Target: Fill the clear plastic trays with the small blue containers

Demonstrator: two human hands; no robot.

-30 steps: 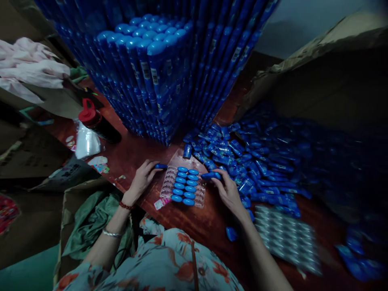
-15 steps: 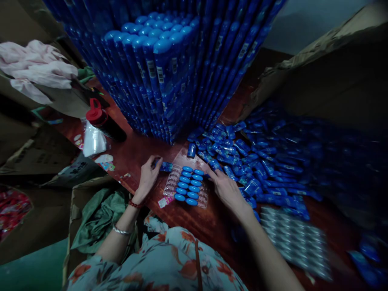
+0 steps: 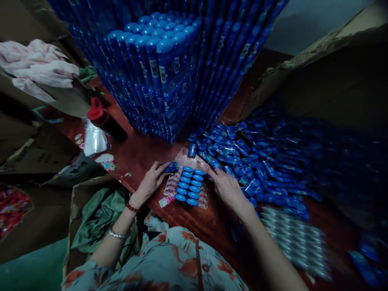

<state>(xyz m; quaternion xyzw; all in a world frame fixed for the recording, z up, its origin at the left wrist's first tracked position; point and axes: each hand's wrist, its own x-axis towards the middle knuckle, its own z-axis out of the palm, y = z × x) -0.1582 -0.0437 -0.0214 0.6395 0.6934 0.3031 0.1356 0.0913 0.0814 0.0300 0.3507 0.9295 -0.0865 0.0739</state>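
A clear plastic tray of moulded hollows lies on the table in front of me. Two columns of glossy blue egg-shaped pieces fill its middle, with see-through hollows on either side. My left hand pinches a small blue packet over the tray's upper left corner. At the tray's upper right, my right hand has its fingers closed. A sliver of dark blue, seemingly another packet, shows at its fingertips, mostly hidden by them.
Loose blue packets spread across the right side by a large cardboard box. Tall stacks of filled blue packs rise ahead. Empty trays lie at right. A red-capped bottle and clear bags are left.
My left hand has shifted right and slightly up, bringing its packet over the tray's corner at a tilt. The right hand has barely moved.
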